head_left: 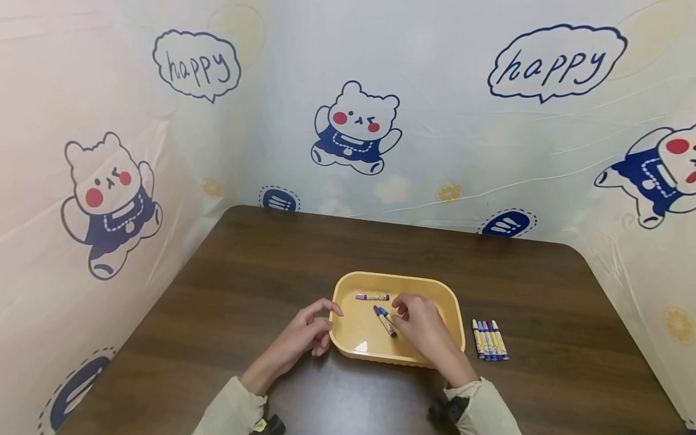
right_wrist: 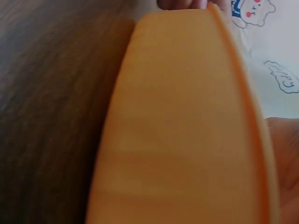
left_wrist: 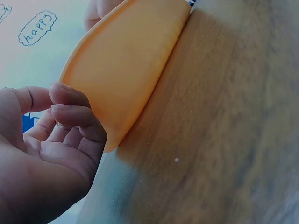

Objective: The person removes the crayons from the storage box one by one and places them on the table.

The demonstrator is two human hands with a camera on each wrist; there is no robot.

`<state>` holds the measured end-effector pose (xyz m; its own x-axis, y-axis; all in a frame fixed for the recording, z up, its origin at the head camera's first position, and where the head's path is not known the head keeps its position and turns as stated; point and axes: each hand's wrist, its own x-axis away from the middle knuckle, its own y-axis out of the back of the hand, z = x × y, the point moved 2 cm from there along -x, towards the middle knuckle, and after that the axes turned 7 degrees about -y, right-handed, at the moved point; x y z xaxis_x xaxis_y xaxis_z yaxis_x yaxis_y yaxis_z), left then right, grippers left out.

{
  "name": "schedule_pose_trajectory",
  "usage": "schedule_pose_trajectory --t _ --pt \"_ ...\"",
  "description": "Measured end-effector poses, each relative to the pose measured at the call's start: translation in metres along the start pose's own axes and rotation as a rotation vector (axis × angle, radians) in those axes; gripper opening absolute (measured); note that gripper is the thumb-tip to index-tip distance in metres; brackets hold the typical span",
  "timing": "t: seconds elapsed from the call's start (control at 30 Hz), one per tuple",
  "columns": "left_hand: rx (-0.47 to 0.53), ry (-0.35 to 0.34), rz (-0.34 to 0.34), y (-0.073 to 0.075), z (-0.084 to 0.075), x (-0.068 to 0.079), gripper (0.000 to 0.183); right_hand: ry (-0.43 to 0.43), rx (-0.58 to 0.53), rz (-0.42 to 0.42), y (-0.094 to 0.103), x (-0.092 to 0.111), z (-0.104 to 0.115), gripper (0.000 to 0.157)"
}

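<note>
A yellow plastic tray [head_left: 359, 353] stands on the table in the head view. My left hand [head_left: 304, 329] is at its left end, a finger over the rim and the thumb outside; the left wrist view shows bent fingers [left_wrist: 70, 100] pinching the rim. Inside lie a purple crayon [head_left: 372, 297] near the back, a dark-tipped crayon [head_left: 385, 322] and a blue crayon [head_left: 384, 312] beside it. My right hand [head_left: 426, 326] reaches over the front right rim, loosely bent fingers near the blue crayon, a gap showing between index finger and thumb. The tray wall mostly hides it in the right wrist view.
Several crayons [head_left: 489, 340] lie side by side in a row on the table, right of the tray. The dark wood table [head_left: 261, 260] is bounded at the back and sides by a printed cloth [head_left: 462, 139] with cartoon bears.
</note>
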<state>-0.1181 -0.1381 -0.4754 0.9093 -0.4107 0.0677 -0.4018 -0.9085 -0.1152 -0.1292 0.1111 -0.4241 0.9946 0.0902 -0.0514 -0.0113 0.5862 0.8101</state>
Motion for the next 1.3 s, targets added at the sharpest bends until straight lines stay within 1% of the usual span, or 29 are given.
schedule_pose_trajectory --t 0.2,0.3,0.43,0.6,0.87,1.0,1.3 --pt "-0.010 -0.012 -0.005 -0.001 -0.001 0.001 0.026 -0.015 0.021 0.033 -0.012 -0.003 -0.007 0.015" --pt "-0.015 -0.012 -0.005 0.000 -0.002 0.000 0.025 -0.001 0.065 0.037 -0.018 -0.003 -0.009 0.014" --pt "-0.013 -0.009 -0.005 0.000 -0.002 0.000 0.025 0.030 0.119 0.018 -0.023 -0.002 -0.010 0.012" --pt "-0.010 -0.010 -0.004 0.000 -0.001 0.000 0.026 0.050 0.140 0.003 -0.024 -0.001 -0.011 0.014" --pt "-0.003 -0.009 -0.003 -0.001 0.000 0.000 0.026 -0.007 0.135 0.018 -0.025 0.000 -0.013 0.014" --pt "0.002 -0.010 -0.001 0.000 0.000 0.001 0.026 -0.009 0.146 0.010 -0.024 0.000 -0.013 0.017" --pt "-0.001 -0.008 0.004 0.000 0.001 0.000 0.025 -0.014 0.137 -0.005 -0.023 0.001 -0.013 0.010"
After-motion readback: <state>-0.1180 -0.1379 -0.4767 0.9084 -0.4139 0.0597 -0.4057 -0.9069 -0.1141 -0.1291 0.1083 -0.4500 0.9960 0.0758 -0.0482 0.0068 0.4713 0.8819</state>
